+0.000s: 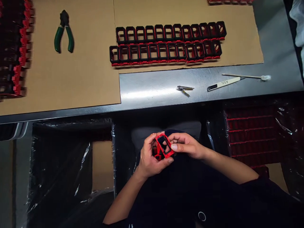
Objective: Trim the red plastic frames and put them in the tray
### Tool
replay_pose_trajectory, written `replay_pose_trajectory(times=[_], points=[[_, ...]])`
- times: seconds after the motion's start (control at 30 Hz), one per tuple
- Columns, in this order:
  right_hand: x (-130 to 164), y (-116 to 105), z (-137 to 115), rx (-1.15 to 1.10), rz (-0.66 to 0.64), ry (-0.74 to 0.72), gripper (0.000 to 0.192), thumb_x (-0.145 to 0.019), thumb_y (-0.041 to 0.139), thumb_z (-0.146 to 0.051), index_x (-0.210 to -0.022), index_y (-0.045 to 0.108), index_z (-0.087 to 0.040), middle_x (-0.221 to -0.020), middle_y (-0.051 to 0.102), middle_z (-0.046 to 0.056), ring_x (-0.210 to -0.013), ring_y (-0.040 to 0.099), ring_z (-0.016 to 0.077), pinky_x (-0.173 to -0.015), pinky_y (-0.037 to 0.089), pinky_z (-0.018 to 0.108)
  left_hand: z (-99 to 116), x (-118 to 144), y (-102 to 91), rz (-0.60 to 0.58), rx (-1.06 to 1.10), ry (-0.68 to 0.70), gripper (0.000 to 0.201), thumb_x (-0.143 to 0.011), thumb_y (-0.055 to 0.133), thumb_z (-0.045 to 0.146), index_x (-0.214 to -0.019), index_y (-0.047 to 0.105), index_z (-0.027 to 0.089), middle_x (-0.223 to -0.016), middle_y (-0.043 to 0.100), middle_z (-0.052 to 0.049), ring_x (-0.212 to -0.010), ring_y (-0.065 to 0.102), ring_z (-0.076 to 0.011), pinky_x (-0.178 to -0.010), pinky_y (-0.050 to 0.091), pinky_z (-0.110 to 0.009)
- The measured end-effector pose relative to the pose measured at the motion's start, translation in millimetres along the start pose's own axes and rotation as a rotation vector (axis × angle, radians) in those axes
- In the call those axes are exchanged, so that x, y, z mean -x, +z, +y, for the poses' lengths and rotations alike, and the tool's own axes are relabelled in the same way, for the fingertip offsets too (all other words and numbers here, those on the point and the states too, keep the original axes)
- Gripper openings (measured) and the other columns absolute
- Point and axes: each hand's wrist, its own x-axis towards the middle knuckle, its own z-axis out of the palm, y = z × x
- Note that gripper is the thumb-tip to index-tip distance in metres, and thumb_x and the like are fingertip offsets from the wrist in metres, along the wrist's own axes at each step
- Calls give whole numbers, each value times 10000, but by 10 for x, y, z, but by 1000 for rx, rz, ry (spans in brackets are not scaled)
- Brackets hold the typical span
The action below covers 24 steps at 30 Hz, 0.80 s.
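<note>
Over my lap, just off the table's front edge, both hands hold one red and black plastic frame with a rectangular opening. My left hand wraps round its left and lower sides, thumb along the bottom. At the frame's right edge, my right hand grips with thumb and fingers. The frame is tilted, its opening facing up towards me. Fingers cover part of it, so its far side is hidden. On the table ahead stand two rows of similar red and black frames.
Green-handled cutting pliers lie on cardboard. Near the metal edge are small metal bits, a white craft knife and a cotton swab. More frames stand far left. Plastic-lined boxes flank me; the right box holds red parts.
</note>
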Motion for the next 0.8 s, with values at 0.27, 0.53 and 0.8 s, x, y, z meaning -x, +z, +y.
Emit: replay_pose_trajectory(times=[0.27, 0.53, 0.8], points=[[-35, -24, 77, -79, -17, 12, 424, -822, 797, -484, -1027, 692, -128, -847, 732, 51, -643, 623, 115, -621, 488, 233, -15, 33, -21, 2, -72, -30, 872, -780, 768, 586, -1449, 350, 215, -1291, 672, -179, -1118, 720, -287, -948, 608, -439], [-46, -40, 107, -100, -14, 19, 422, -829, 796, -481, -1034, 687, -129, -833, 718, 41, -643, 627, 115, -627, 496, 236, -34, 41, -32, 20, -148, -57, 872, -762, 768, 613, -1438, 382, 220, -1207, 720, -140, -1058, 743, -274, -901, 623, -402], [-50, -42, 121, -103, 20, 19, 437, -816, 816, -481, -1027, 679, -123, -823, 726, 44, -656, 641, 107, -620, 499, 214, -42, 37, -20, -8, -137, -122, 871, -743, 809, 533, -1426, 377, 210, -1200, 732, -140, -1072, 743, -281, -902, 630, -406]])
